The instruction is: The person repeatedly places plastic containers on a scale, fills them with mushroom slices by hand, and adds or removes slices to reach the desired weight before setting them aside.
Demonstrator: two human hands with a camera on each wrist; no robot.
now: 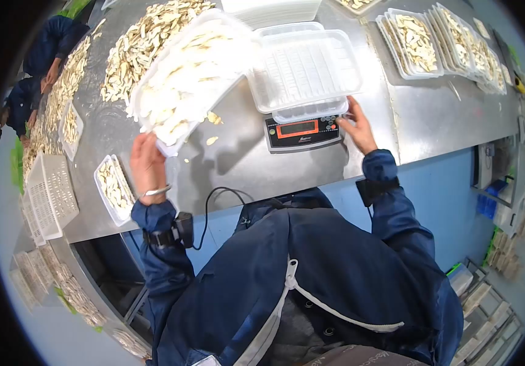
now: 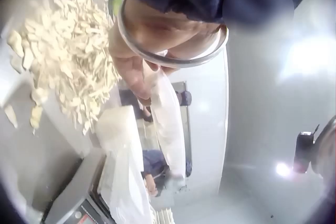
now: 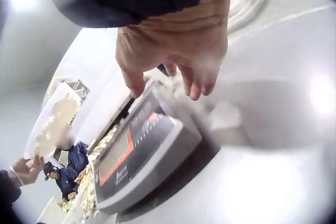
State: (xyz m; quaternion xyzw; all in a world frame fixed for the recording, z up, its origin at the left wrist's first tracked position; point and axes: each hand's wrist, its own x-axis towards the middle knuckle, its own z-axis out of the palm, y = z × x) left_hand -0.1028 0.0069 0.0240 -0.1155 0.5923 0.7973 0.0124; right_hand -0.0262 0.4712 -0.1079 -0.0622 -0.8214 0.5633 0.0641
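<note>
My left hand (image 1: pixel 148 163) grips the near corner of a white plastic tray (image 1: pixel 168 148), lifted and tilted over the metal table. Pale, thin slices (image 1: pixel 180 85) fill this tray, washed out by glare. In the left wrist view, the fingers curl round the tray's edge. At the right side of a digital scale (image 1: pixel 304 141) is my right hand (image 1: pixel 359 127), its fingers spread loosely and its thumb by the buttons. Clear plastic trays (image 1: pixel 308 67) sit on the scale and hide its platform. The right wrist view shows the fingertips close at the scale's edge, holding nothing.
A large heap of slices (image 1: pixel 122 70) covers the table's left back. Filled small trays (image 1: pixel 116 189) stand at left, near a white perforated basket (image 1: pixel 52 195). More filled trays (image 1: pixel 418 46) line the back right. Other people (image 1: pixel 55 46) work at far left.
</note>
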